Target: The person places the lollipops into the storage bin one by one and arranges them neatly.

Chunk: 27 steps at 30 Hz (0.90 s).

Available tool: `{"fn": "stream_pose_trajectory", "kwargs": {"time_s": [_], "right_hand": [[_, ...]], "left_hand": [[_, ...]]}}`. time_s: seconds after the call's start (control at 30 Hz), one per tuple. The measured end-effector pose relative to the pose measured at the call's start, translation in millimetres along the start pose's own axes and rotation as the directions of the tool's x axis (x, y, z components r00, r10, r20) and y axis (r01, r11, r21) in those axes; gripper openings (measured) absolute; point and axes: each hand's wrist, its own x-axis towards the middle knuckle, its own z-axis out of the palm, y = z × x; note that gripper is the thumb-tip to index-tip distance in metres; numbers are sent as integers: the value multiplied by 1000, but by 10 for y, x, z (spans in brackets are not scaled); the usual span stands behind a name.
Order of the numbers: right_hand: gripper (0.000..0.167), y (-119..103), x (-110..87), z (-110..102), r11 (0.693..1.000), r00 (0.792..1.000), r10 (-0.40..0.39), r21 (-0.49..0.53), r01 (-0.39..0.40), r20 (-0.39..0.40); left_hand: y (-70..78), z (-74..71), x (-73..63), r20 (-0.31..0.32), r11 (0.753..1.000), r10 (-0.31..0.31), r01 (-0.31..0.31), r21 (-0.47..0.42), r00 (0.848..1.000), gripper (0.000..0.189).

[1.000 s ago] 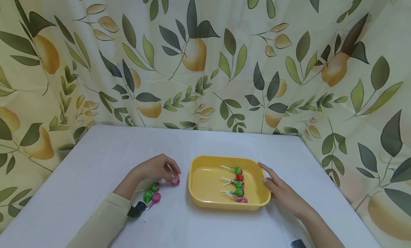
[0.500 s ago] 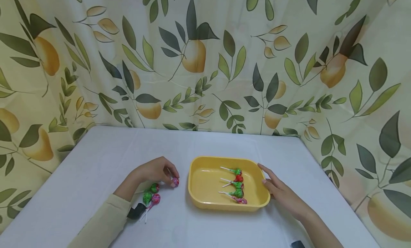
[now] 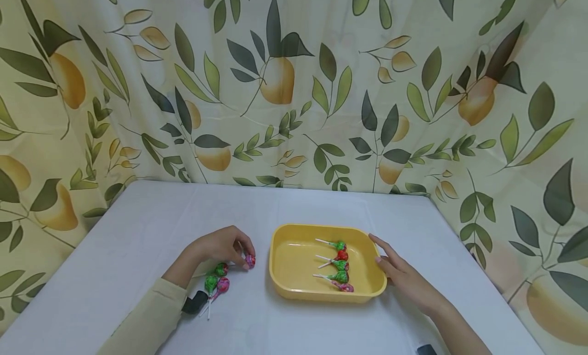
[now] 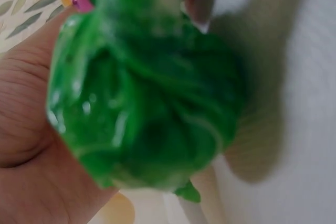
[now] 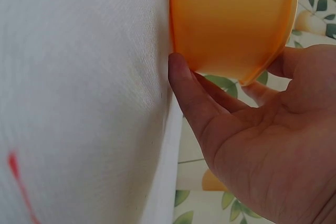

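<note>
A flat table [image 3: 317,329], spread with a white cloth [image 3: 184,207], bears it all. From the head view, a shallow yellow rectangular tray [image 3: 294,263] sits level on it. At the tray's 9 o'clock lie three lollipops: one green [image 3: 221,269], another green [image 3: 211,282] at its 7 o'clock, and one pink [image 3: 223,283] at its 6 o'clock.

Left hand [image 3: 224,246] slightly lower than a second ago. My thumb and fingertips, looser over the pink lollipop [image 3: 250,261] then, now closed in, pinching its head.
</note>
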Motion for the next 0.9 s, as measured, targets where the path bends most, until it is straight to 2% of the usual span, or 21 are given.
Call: {"fn": "stream_pose_trajectory", "kwargs": {"time_s": [0.17, 0.33, 0.53, 0.77, 0.9], "right_hand": [[61, -8, -8, -7, 1000, 1000, -2, 13, 2, 3], [61, -18, -16, -2, 1000, 1000, 3, 12, -3, 3], [61, -18, -10, 5, 1000, 1000, 7, 9, -7, -4], [62, -13, -14, 4, 1000, 1000, 11, 8, -11, -7], [62, -22, -18, 4, 1000, 1000, 10, 11, -10, -7]], "left_hand": [[15, -9, -4, -4, 999, 20, -20, -40, 1000, 18], [58, -9, -12, -27, 997, 15, -17, -75, 1000, 20], [79, -28, -6, -58, 999, 0, -3, -52, 998, 20], [106, -62, 12, -92, 998, 61, -63, -24, 994, 21], [140, -78, 26, -108, 997, 74, -77, -23, 991, 24]]}}
